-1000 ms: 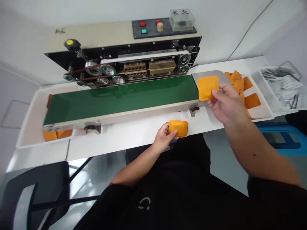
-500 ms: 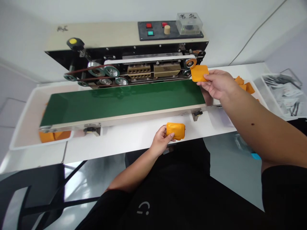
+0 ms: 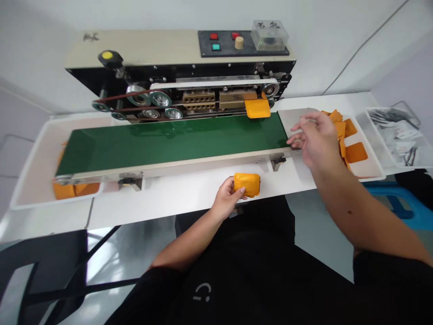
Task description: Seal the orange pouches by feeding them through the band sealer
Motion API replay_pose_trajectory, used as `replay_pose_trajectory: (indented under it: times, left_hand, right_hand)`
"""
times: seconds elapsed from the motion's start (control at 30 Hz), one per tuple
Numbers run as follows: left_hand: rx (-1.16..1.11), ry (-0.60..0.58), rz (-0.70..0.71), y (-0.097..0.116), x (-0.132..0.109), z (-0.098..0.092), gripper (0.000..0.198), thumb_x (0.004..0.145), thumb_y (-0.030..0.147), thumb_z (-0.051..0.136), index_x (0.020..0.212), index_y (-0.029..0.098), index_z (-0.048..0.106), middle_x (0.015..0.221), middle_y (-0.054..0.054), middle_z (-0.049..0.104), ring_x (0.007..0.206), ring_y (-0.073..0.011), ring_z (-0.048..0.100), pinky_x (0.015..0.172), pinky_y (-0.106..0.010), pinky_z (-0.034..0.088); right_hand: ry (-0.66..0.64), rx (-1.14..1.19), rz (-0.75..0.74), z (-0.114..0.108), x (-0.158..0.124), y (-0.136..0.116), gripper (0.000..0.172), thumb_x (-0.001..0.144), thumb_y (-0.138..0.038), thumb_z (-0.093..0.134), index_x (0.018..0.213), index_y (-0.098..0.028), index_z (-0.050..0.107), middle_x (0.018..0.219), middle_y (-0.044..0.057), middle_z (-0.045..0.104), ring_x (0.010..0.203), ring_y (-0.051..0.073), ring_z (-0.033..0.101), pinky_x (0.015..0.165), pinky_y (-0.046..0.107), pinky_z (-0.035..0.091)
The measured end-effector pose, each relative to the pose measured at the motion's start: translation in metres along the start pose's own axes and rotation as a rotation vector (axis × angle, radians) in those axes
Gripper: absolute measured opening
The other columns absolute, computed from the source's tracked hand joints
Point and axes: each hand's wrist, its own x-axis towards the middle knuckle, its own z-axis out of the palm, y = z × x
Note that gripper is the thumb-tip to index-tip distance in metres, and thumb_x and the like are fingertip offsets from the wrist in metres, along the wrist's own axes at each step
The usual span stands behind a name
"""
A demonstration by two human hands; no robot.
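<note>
My left hand (image 3: 228, 196) is closed around orange pouches (image 3: 247, 184), seemingly a small stack, in front of the conveyor near the table's front edge. Over the metal plate at the conveyor's right end is my right hand (image 3: 316, 137), fingers apart and nothing in them. Another orange pouch (image 3: 258, 109) hangs by its upper edge in the band sealer (image 3: 179, 54), at the right part of its belts. Below it runs the green conveyor belt (image 3: 176, 140).
At the right, a white bin (image 3: 375, 169) holds several orange pouches. Beyond it, a clear tray (image 3: 385, 144) contains small packets. Another white bin (image 3: 30, 167) with orange pouches stands under the conveyor's left end. A blue container (image 3: 419, 212) sits below the table at the right.
My right hand has let go of the orange pouch and drawn back right and down. The pouch has moved left into the sealer's belts. My left hand stays nearly still.
</note>
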Motion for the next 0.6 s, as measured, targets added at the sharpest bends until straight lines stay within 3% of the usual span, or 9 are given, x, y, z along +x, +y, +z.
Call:
replay_pose_trajectory:
  times: [0.13, 0.27, 0.37, 0.5, 0.6]
  left_hand:
    - [-0.030, 0.015, -0.005, -0.005, 0.002, 0.003, 0.060, 0.084, 0.056, 0.096, 0.123, 0.019, 0.070, 0.118, -0.008, 0.078, 0.097, -0.0198, 0.078, 0.071, -0.025, 0.067]
    - [-0.062, 0.019, -0.045, -0.007, 0.003, 0.010, 0.064, 0.082, 0.056, 0.098, 0.126, 0.019, 0.071, 0.119, -0.009, 0.079, 0.097, -0.0214, 0.080, 0.072, -0.027, 0.068]
    - [-0.065, 0.031, -0.056, -0.005, 0.003, 0.016, 0.064, 0.083, 0.058, 0.097, 0.127, 0.020, 0.070, 0.117, -0.008, 0.081, 0.097, -0.0209, 0.081, 0.074, -0.026, 0.067]
    - [-0.056, 0.051, -0.054, -0.002, 0.002, 0.021, 0.068, 0.081, 0.059, 0.098, 0.128, 0.021, 0.069, 0.106, -0.006, 0.083, 0.090, -0.0186, 0.081, 0.076, -0.026, 0.066]
    - [-0.060, 0.068, -0.040, 0.000, 0.001, 0.021, 0.068, 0.079, 0.060, 0.099, 0.125, 0.020, 0.068, 0.100, -0.004, 0.083, 0.087, -0.0182, 0.081, 0.075, -0.027, 0.067]
  right_hand:
    - [-0.067, -0.007, -0.068, -0.014, -0.074, 0.042, 0.022, 0.095, -0.032, 0.081, 0.111, -0.025, 0.068, 0.089, 0.000, 0.070, 0.061, 0.012, 0.063, 0.050, 0.023, 0.045]
    - [-0.313, -0.102, 0.007, -0.008, -0.124, 0.079, 0.039, 0.094, -0.039, 0.084, 0.131, -0.027, 0.075, 0.114, 0.006, 0.074, 0.088, 0.017, 0.069, 0.068, 0.026, 0.058]
    - [-0.424, -0.104, 0.071, 0.000, -0.137, 0.096, 0.038, 0.097, -0.048, 0.083, 0.127, -0.026, 0.078, 0.120, 0.007, 0.073, 0.101, 0.020, 0.070, 0.082, 0.031, 0.064]
    - [-0.380, -0.037, 0.158, 0.008, -0.142, 0.105, 0.039, 0.097, -0.058, 0.081, 0.112, -0.023, 0.081, 0.099, 0.005, 0.072, 0.087, 0.019, 0.067, 0.069, 0.028, 0.061]
    - [-0.364, 0.049, 0.213, 0.011, -0.143, 0.103, 0.045, 0.092, -0.064, 0.085, 0.108, -0.022, 0.081, 0.097, 0.006, 0.073, 0.085, 0.019, 0.068, 0.064, 0.027, 0.061]
